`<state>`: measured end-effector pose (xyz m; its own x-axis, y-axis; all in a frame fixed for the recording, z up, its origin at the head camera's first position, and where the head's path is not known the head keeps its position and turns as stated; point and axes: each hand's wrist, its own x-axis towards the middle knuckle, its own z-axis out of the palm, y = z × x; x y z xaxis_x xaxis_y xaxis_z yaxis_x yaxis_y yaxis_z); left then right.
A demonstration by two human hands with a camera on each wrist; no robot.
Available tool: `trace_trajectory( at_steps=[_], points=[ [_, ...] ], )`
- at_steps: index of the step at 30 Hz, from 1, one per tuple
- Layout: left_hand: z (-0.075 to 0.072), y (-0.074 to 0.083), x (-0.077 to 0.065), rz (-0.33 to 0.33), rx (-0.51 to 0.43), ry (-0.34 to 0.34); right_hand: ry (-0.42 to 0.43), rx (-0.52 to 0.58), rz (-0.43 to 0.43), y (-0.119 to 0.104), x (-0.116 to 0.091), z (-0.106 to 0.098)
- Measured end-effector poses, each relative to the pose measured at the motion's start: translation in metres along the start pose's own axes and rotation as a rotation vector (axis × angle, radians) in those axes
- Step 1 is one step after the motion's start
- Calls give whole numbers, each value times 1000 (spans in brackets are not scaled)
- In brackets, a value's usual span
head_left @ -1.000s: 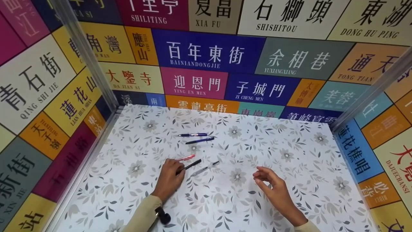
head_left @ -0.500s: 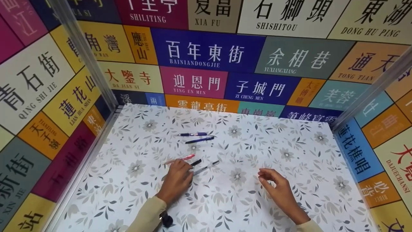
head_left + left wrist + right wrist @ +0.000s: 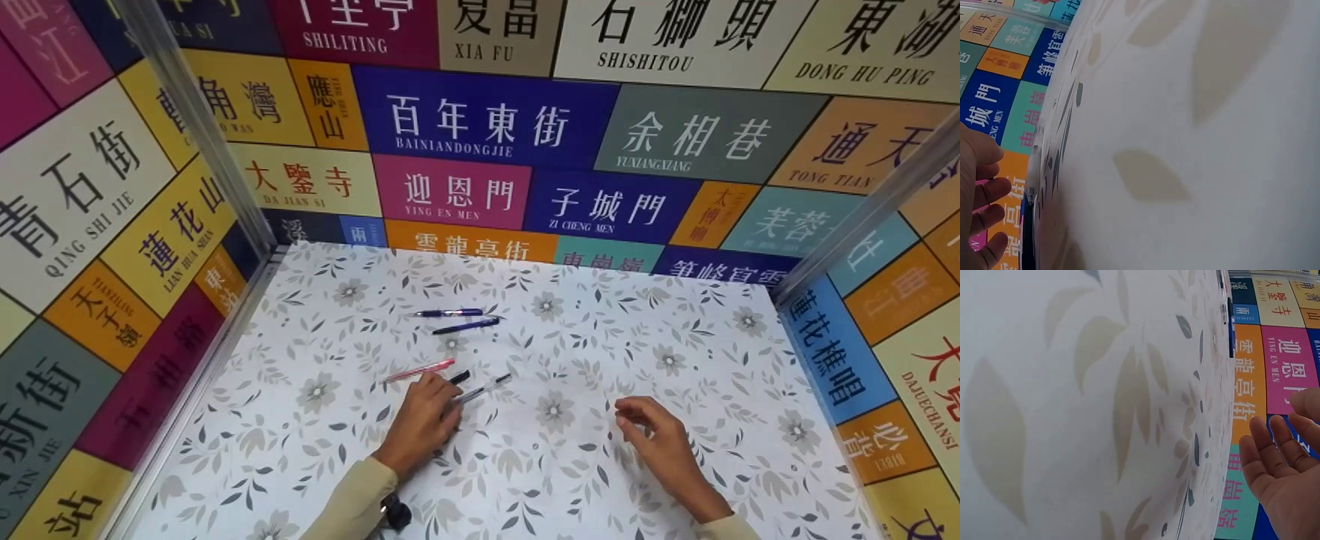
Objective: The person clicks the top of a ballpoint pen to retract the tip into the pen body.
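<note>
My left hand (image 3: 421, 420) hovers low over the lower ends of a black pen (image 3: 460, 376) and a clear pen with a dark end (image 3: 484, 388), hiding part of both. Just beyond its fingertips lies a pink-red pen (image 3: 420, 370). In the left wrist view the fingers of this left hand (image 3: 985, 208) are loosely bent, with a gap between them and the pens. Two blue pens (image 3: 450, 313) lie farther back, side by side. My right hand (image 3: 660, 435) is held over the right part of the table, fingers relaxed and holding nothing.
A white cloth (image 3: 585, 480) with grey flowers and leaves covers the table. Walls of colourful sign panels (image 3: 480, 120) enclose it at the back and both sides, with metal posts (image 3: 217, 165) at the corners. A dark round device (image 3: 396, 511) sits at the left cuff.
My left hand has slid to the right across the black pen toward the clear one, uncovering the pink-red pen. The right hand has drifted slightly right and nearer. The pens have stayed put.
</note>
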<state>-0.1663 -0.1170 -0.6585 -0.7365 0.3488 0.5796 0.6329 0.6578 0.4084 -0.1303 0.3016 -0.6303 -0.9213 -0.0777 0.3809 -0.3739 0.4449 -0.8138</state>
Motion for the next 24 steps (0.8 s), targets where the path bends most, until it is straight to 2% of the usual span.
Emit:
trace_trajectory(
  at_steps=[9, 17, 24],
  points=[
    [9, 0, 2, -16, -3, 4, 16, -12, 51, 9, -5, -9],
    [14, -2, 3, -66, -38, -21, 28, -43, 84, 8, -7, -14],
    [21, -6, 4, -22, -27, 23, 33, -36, 76, 10, -8, -14]
  ],
)
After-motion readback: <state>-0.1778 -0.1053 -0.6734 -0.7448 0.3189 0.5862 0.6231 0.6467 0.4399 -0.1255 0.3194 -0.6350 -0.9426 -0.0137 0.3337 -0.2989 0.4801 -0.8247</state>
